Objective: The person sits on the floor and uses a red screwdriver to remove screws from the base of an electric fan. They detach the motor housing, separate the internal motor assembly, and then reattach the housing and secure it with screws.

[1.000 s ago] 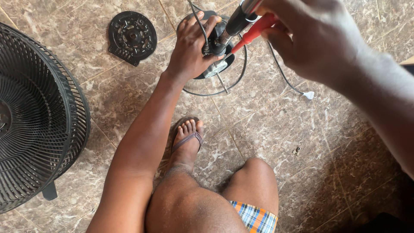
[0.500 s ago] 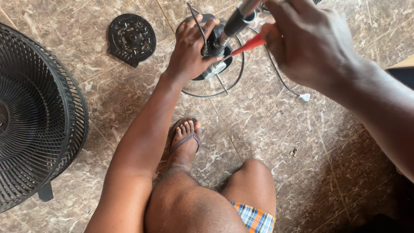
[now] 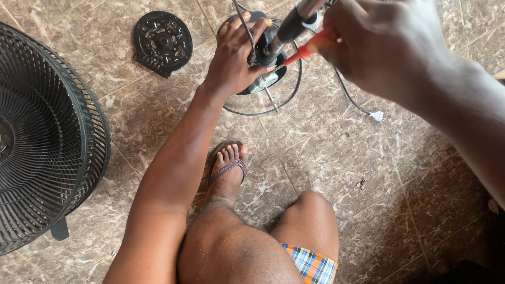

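The left hand (image 3: 235,58) lies on the fan motor (image 3: 263,73), its fingers wrapped over the top of it and pressing it on the floor. The right hand (image 3: 384,44) is clenched around a screwdriver (image 3: 292,23) with a black shaft and a red part near the fist; its tip comes down to the motor, just beside the left fingers. The motor sits on the tiled floor (image 3: 342,158), inside a loop of black cable (image 3: 294,84) which ends in a small white plug (image 3: 376,115). Left of it lies a round black cover (image 3: 162,42), and further left stands a black fan grille (image 3: 42,137). Near the person's foot in a sandal (image 3: 229,171), some small screws (image 3: 361,183) lie on the floor.
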